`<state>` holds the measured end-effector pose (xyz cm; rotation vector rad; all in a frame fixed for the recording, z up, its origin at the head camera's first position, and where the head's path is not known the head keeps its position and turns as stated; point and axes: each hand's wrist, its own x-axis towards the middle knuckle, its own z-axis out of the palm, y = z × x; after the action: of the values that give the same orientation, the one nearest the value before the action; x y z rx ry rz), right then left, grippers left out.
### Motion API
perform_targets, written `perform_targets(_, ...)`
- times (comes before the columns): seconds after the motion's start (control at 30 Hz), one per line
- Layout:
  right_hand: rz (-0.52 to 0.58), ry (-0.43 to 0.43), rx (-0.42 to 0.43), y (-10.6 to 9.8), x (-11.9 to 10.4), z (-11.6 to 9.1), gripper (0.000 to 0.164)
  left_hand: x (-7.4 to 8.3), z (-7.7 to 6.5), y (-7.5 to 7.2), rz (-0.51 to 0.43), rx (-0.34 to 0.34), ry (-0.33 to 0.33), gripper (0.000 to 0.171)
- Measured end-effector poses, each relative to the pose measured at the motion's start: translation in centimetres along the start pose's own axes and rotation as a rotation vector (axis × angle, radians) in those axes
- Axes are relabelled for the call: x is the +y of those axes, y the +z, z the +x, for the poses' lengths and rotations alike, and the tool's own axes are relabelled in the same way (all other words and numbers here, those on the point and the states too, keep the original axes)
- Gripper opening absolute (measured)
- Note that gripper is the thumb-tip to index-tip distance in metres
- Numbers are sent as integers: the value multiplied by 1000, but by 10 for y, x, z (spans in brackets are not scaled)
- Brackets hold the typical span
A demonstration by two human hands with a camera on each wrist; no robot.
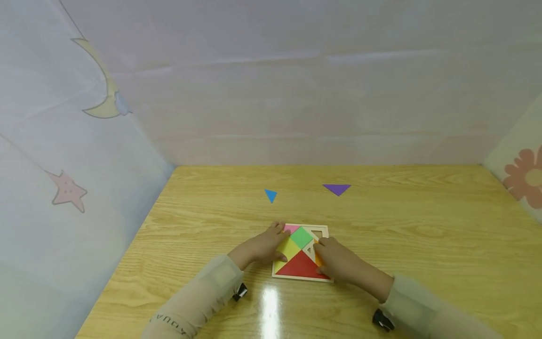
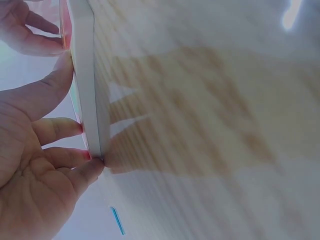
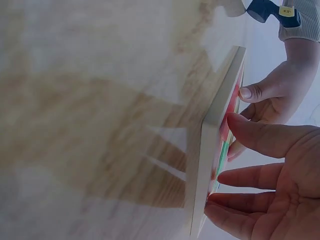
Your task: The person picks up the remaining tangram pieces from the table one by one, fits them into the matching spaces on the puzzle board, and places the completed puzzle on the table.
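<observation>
A wooden tangram tray (image 1: pixel 303 278) lies on the table between both hands. In it are a red triangle (image 1: pixel 299 266), a yellow triangle (image 1: pixel 288 252), a green square (image 1: pixel 301 237), a pink piece (image 1: pixel 290 228) and a partly covered orange piece (image 1: pixel 318 260). Bare tray shows at the upper right and beside the orange piece. My left hand (image 1: pixel 267 244) rests along the left side, fingers extended over the pink and yellow pieces. On the right, my right hand (image 1: pixel 338 261) touches the orange piece with its fingers, its thumb near the red triangle's corner. The right wrist view shows those fingers fairly straight.
Beyond the tray, a blue triangle (image 1: pixel 271 195) and a purple triangle (image 1: pixel 337 189) lie on the wooden table (image 1: pixel 203 212). Pale printed cloth (image 1: pixel 322 103) stands up behind the table and along its sides.
</observation>
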<state>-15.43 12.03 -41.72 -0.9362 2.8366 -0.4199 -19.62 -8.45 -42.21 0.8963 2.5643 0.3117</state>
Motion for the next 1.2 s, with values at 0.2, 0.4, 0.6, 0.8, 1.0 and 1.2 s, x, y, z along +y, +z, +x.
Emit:
perform_targets(0.2,14,12,-12,1,1,-4,37,-2,2,1,-1,-4,-13,70)
perform_targets(0.4,-10,30,-20,2,3,-11,48,-4,1,1,-20,-4,-12,69)
perform_targets(0.6,7,52,-13,0,4,-16,49,-5,2,1,1,-6,-8,69)
perform_targets(0.8,9,36,-2,2,6,-18,52,-4,2,-2,3,-9,1,69)
perform_targets(1.0,20,36,-5,2,8,-21,55,-4,3,-2,-3,-14,4,70)
perform_targets(1.2,24,17,17,3,9,-21,52,-4,3,-2,-12,-16,-5,68)
